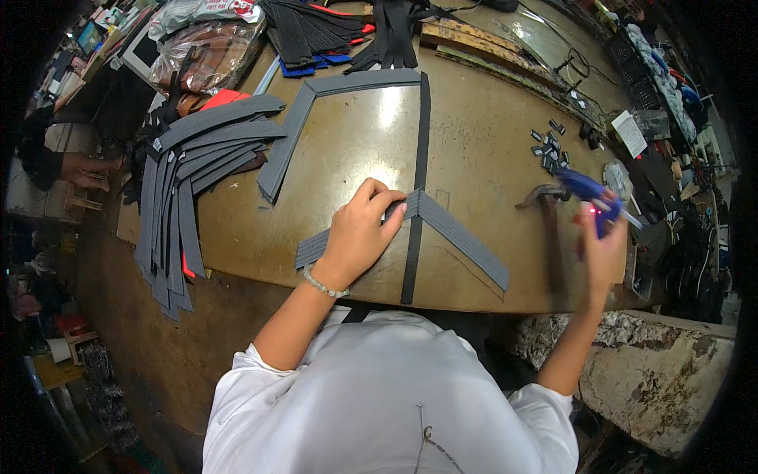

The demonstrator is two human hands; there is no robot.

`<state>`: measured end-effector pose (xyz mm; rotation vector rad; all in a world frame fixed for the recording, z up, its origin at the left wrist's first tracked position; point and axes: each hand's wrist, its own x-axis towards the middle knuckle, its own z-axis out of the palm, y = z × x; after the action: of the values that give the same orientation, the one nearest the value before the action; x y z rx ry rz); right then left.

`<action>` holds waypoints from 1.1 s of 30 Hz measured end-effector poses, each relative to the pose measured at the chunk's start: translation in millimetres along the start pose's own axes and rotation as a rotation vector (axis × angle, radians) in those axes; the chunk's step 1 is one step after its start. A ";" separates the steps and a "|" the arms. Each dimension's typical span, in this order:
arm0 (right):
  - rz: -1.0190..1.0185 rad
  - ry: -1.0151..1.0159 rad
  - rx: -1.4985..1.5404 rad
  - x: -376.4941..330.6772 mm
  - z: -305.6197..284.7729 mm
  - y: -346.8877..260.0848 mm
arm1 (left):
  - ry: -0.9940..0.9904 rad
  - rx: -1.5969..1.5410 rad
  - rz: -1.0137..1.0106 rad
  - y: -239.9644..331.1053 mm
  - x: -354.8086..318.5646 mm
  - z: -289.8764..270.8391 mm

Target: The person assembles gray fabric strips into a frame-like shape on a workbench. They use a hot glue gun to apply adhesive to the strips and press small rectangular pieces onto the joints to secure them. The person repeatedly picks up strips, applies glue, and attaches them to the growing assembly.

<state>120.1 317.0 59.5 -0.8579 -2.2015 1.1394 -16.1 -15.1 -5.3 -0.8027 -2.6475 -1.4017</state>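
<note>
My left hand (361, 227), a beaded bracelet at its wrist, pinches a grey ribbed strip (464, 239) near its peaked bend. One arm of this strip slants down to the right; the other passes under my hand. Beneath the bend runs a long black strap (424, 126), laid from far to near across the table. My right hand (602, 246), smeared by motion, is closed around a blue glue gun (585, 188) with a small red light, held over the table's right side. A second bent grey strip (363, 80) lies farther off, touching the strap's far end.
Grey strips (170, 205) are heaped at the left edge of the brown table (482, 150). Black strips (312, 35) and a plastic-wrapped bundle (209, 59) lie at the back. To the right are small black pieces (546, 146), a metal clamp (545, 197) and a wooden bar (482, 43).
</note>
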 end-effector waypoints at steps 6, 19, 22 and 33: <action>-0.344 -0.544 -0.148 -30.3 97.4 -62.8 | -0.002 -0.007 -0.013 3.1 0.3 -1.4; -0.360 -0.586 -0.248 -36.7 99.6 -65.2 | -0.007 0.007 -0.011 1.5 0.8 -0.7; -0.347 -0.642 -0.236 -45.2 92.8 -59.0 | 0.000 0.009 -0.002 0.3 0.7 0.1; -0.089 -0.107 0.219 -22.0 13.8 18.5 | 0.025 0.041 0.031 2.8 -0.4 0.7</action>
<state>130.9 302.1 33.5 -0.6138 -2.1253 1.3791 -14.3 -13.4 -3.8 -0.8134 -2.6242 -1.3367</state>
